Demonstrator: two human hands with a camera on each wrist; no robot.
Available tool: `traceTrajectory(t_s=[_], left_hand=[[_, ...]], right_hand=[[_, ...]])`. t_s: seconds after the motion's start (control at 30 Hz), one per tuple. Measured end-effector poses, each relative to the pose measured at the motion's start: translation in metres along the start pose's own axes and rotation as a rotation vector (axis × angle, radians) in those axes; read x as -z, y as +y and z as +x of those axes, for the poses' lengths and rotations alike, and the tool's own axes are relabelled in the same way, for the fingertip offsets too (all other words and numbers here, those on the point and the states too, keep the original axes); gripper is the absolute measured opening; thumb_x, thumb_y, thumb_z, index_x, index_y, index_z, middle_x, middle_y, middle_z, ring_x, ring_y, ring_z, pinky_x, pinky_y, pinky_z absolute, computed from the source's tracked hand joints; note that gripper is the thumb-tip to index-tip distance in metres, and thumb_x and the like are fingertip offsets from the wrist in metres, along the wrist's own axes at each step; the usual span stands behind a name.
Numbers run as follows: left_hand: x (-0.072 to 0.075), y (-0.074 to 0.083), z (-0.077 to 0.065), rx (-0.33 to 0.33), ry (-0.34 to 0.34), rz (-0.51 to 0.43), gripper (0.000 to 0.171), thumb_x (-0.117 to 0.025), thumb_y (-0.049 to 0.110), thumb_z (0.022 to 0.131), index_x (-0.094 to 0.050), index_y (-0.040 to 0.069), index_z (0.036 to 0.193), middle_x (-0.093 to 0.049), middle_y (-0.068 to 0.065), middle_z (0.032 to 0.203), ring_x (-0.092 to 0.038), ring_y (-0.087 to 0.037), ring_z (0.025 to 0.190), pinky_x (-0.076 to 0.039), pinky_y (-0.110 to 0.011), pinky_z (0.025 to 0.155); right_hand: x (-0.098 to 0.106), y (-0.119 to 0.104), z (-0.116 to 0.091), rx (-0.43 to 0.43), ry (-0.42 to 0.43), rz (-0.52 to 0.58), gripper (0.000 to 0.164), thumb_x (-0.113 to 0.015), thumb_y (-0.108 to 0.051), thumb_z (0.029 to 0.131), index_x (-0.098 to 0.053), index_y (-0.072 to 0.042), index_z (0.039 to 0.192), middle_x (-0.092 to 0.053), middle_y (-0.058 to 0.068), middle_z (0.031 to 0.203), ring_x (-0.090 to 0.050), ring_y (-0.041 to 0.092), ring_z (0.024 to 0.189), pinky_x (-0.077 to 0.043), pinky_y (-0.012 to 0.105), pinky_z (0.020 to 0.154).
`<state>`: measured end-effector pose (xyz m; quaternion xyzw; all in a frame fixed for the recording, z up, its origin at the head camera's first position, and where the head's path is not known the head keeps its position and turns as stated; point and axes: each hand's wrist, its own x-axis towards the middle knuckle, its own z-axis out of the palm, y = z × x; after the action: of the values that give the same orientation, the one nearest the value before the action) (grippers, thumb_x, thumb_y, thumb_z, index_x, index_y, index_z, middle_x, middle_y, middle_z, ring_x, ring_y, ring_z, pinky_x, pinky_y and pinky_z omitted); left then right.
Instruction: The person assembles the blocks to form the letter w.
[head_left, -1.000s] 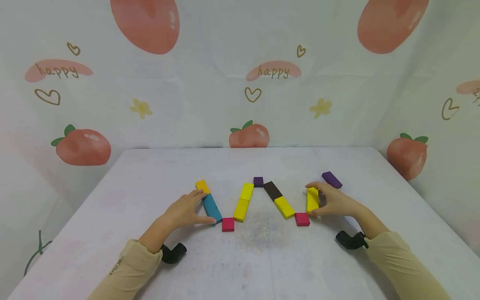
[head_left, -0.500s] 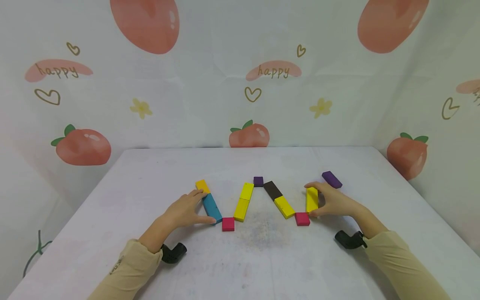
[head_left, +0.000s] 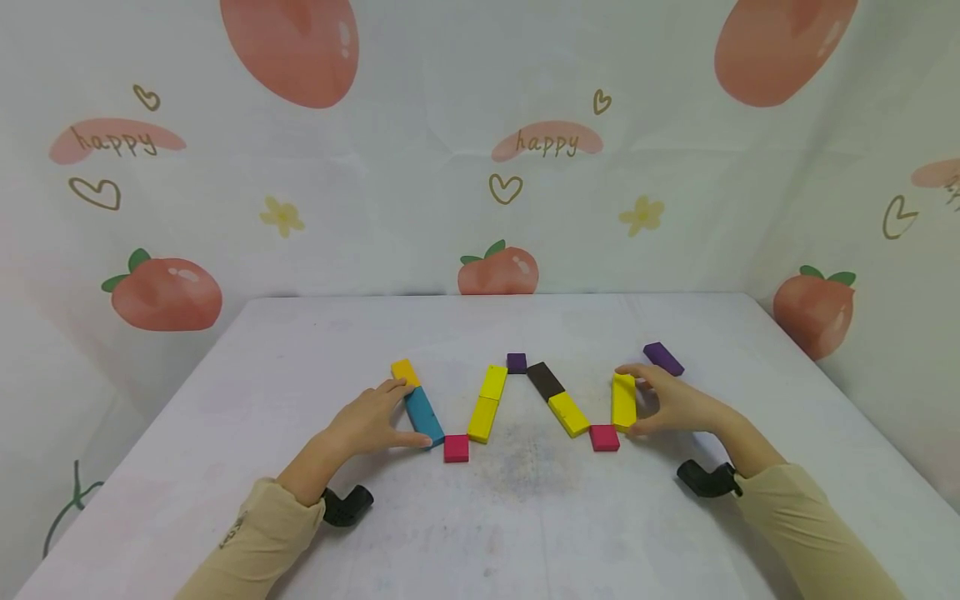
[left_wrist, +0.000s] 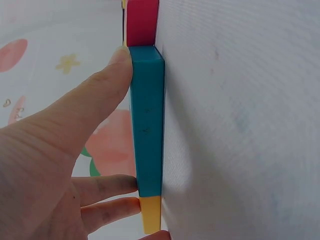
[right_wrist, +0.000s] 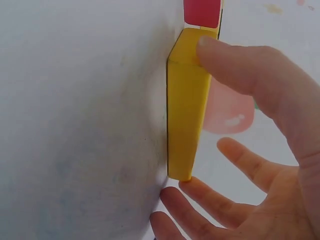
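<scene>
My left hand [head_left: 367, 421] rests on the blue block [head_left: 424, 417], thumb at its near end and straight fingertips at its far end, where the orange block [head_left: 405, 372] adjoins. In the left wrist view, those fingertips touch the edges of the blue block [left_wrist: 147, 125] and the orange block [left_wrist: 151, 215]. On the right, my right hand [head_left: 675, 404] spans a yellow block [head_left: 624, 402] lengthwise. In the right wrist view, the thumb presses the near end of this yellow block [right_wrist: 187, 110] and a fingertip meets the far end; the index finger stands off it.
Between my hands, flat blocks form a zigzag: a red square [head_left: 456, 448], two yellow blocks [head_left: 487, 404], a dark purple square [head_left: 517, 363], a dark brown block [head_left: 545, 381], a yellow one [head_left: 569, 415] and another red square [head_left: 604, 438]. A purple block [head_left: 663, 359] lies beyond my right hand.
My right hand has shifted slightly to the right, its thumb sliding along toward the yellow block's right edge. The left hand and the other blocks stay where they were.
</scene>
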<state>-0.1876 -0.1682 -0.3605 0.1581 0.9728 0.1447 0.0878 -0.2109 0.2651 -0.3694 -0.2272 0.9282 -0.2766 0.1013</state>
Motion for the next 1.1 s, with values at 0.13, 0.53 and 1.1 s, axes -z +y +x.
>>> traceTrajectory(t_s=[0.13,0.53,1.1], left_hand=[[-0.0001,0.0001,0.0000,0.002,0.001,-0.001,0.089,-0.073,0.053,0.072,-0.043,-0.001,0.137,-0.040,-0.022,0.143,-0.047,-0.042,0.120,-0.044,-0.054,0.098],[0.0000,-0.0005,-0.0004,0.002,0.006,-0.010,0.089,-0.073,0.053,0.072,-0.043,0.000,0.136,-0.041,-0.021,0.142,-0.048,-0.041,0.119,-0.045,-0.054,0.096],[0.0000,-0.0004,-0.0004,0.010,-0.003,-0.012,0.089,-0.073,0.053,0.072,-0.043,-0.001,0.137,-0.040,-0.022,0.143,-0.047,-0.041,0.120,-0.044,-0.054,0.098]], right_hand=[[-0.0002,0.0007,-0.0003,0.000,0.001,-0.002,0.081,-0.080,-0.026,0.070,-0.038,0.001,0.134,-0.040,0.025,0.136,-0.045,0.044,0.117,-0.040,0.061,0.097],[0.0001,0.0009,-0.0010,0.018,0.007,-0.004,0.080,-0.080,-0.026,0.071,-0.039,0.003,0.133,-0.041,0.026,0.135,-0.046,0.043,0.116,-0.041,0.061,0.097],[0.0002,0.0019,-0.0010,0.033,0.001,0.001,0.077,-0.079,-0.027,0.072,-0.040,0.002,0.133,-0.042,0.025,0.135,-0.046,0.044,0.116,-0.040,0.061,0.097]])
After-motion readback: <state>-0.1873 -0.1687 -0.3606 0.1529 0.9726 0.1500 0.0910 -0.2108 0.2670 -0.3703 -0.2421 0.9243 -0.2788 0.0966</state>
